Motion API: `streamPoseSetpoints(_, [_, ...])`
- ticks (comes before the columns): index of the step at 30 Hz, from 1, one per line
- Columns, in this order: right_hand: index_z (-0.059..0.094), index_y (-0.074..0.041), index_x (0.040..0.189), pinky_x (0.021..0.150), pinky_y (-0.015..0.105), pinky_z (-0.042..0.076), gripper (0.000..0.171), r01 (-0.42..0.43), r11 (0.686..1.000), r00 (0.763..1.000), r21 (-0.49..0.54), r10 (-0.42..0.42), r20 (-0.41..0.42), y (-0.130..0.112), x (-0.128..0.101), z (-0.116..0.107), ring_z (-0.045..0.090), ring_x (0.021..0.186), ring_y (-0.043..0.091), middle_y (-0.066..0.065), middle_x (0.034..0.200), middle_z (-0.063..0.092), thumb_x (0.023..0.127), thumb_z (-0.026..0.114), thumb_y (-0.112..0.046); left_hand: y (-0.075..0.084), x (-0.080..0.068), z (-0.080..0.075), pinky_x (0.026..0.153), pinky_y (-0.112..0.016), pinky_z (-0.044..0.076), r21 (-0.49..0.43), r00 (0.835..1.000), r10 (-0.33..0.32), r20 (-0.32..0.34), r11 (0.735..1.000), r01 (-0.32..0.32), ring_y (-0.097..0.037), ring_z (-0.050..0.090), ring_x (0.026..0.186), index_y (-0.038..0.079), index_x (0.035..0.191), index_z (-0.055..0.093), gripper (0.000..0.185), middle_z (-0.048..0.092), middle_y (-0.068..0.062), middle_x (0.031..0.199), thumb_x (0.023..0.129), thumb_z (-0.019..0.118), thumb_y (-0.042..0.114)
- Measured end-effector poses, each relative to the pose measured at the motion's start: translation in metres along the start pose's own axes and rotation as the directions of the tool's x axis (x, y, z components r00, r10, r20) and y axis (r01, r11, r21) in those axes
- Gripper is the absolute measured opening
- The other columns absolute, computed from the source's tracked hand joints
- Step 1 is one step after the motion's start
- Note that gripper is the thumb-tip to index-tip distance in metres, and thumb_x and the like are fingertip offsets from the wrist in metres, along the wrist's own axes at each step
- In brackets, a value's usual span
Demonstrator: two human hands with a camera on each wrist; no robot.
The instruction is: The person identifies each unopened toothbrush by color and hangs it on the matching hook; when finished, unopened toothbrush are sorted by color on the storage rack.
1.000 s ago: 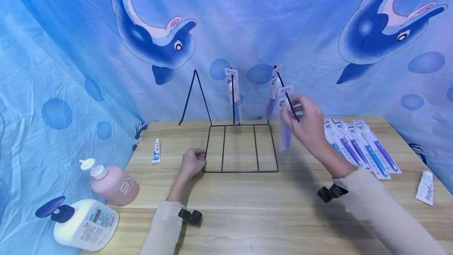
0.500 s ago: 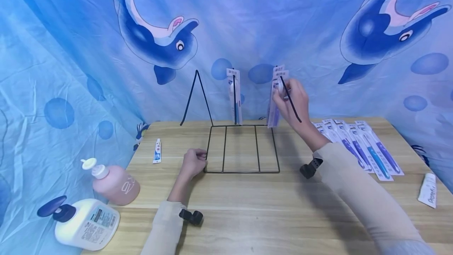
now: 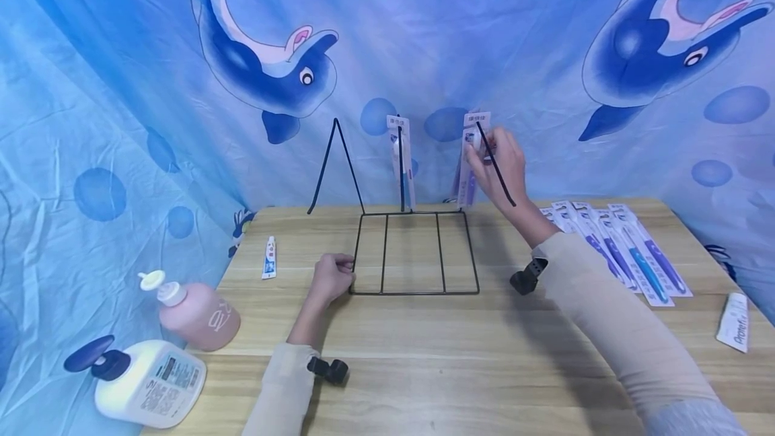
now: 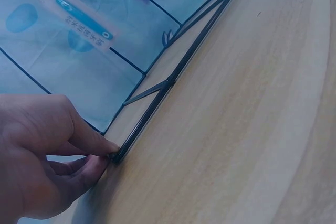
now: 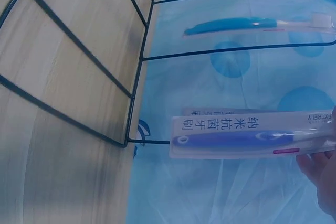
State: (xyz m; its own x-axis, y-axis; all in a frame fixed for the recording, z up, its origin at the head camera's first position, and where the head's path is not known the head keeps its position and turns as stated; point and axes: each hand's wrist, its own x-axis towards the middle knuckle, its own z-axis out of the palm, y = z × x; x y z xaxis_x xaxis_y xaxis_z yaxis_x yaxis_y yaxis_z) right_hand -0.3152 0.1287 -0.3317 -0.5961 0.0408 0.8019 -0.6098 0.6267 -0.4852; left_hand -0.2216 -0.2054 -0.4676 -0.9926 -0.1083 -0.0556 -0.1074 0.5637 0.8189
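The left hand (image 3: 329,279) lies on the table (image 3: 424,355), thumb and curled fingers (image 4: 92,145) pinching the near left corner of the wire rack (image 3: 414,253). Beyond it, the right hand (image 3: 502,163) is raised at the rack's rear right hook, fingertips (image 5: 320,169) pinching the top of a toothpaste-brush pack (image 3: 471,160) that hangs down from them. Left of those fingers another pack (image 3: 401,160) hangs on the middle hook. Right of them, more packs (image 3: 617,247) lie flat.
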Motion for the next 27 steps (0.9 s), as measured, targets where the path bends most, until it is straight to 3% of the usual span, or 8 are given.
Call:
streamPoseSetpoints(3, [0.049, 0.002, 0.087, 0.061, 0.034, 0.035, 0.034, -0.041, 0.999, 0.998, -0.02, 0.041, 0.038, 0.003, -0.002, -0.004, 0.045, 0.072, 0.028, 0.01, 0.08, 0.045, 0.092, 0.07, -0.025, 0.001, 0.001, 0.0, 0.08, -0.032, 0.059, 0.003, 1.0, 0.001, -0.005, 1.0, -0.001, -0.026, 0.065, 0.089, -0.008, 0.115, 0.068, 0.04, 0.066, -0.016, 0.098, 0.075, 0.067, -0.014])
streamPoseSetpoints(7, [0.053, 0.002, 0.095, 0.07, 0.04, 0.052, 0.04, -0.102, 0.995, 0.989, -0.015, 0.103, 0.102, 0.009, -0.005, -0.018, 0.061, 0.083, 0.032, 0.016, 0.092, 0.056, 0.087, 0.076, -0.029, 0.003, 0.002, 0.001, 0.08, -0.032, 0.059, 0.002, 1.0, 0.001, -0.006, 1.0, -0.001, -0.026, 0.066, 0.089, -0.007, 0.115, 0.068, 0.04, 0.066, -0.016, 0.099, 0.075, 0.068, -0.013])
streamPoseSetpoints(12, [0.057, 0.004, 0.112, 0.075, 0.051, 0.057, 0.046, -0.192, 0.979, 0.954, -0.063, 0.201, 0.224, 0.029, -0.011, -0.048, 0.065, 0.09, 0.038, 0.023, 0.11, 0.06, 0.087, 0.077, -0.029, 0.005, 0.002, 0.0, 0.081, -0.032, 0.059, -0.002, 1.0, 0.0, -0.01, 1.0, 0.0, -0.027, 0.065, 0.089, -0.008, 0.116, 0.067, 0.041, 0.067, -0.017, 0.099, 0.075, 0.068, -0.014])
streamPoseSetpoints(17, [0.056, 0.005, 0.123, 0.077, 0.057, 0.053, 0.058, -0.257, 0.936, 0.882, -0.239, 0.329, 0.339, 0.066, -0.022, -0.075, 0.06, 0.098, 0.043, 0.027, 0.117, 0.057, 0.09, 0.071, -0.041, 0.005, 0.002, -0.002, 0.08, -0.032, 0.059, 0.007, 1.0, 0.011, -0.014, 1.0, -0.011, -0.027, 0.065, 0.089, -0.009, 0.115, 0.067, 0.04, 0.066, -0.017, 0.098, 0.075, 0.067, -0.014])
streamPoseSetpoints(24, [0.053, 0.012, 0.127, 0.078, 0.056, 0.052, 0.069, -0.312, 0.842, 0.721, -0.44, 0.511, 0.467, 0.121, -0.053, -0.091, 0.056, 0.102, 0.047, 0.035, 0.116, 0.056, 0.095, 0.062, -0.047, 0.002, 0.003, -0.001, 0.08, -0.032, 0.059, -0.001, 1.0, 0.002, -0.009, 1.0, -0.002, -0.026, 0.065, 0.089, -0.008, 0.116, 0.067, 0.041, 0.066, -0.016, 0.099, 0.076, 0.067, -0.014])
streamPoseSetpoints(27, [0.053, 0.014, 0.127, 0.077, 0.055, 0.052, 0.071, -0.318, 0.82, 0.678, -0.477, 0.548, 0.49, 0.142, -0.07, -0.09, 0.058, 0.098, 0.045, 0.035, 0.113, 0.058, 0.097, 0.056, -0.05, 0.001, 0.004, 0.003, 0.08, -0.032, 0.059, -0.007, 1.0, 0.011, -0.005, 1.0, -0.011, -0.026, 0.065, 0.089, -0.009, 0.116, 0.067, 0.04, 0.066, -0.016, 0.099, 0.076, 0.067, -0.014])
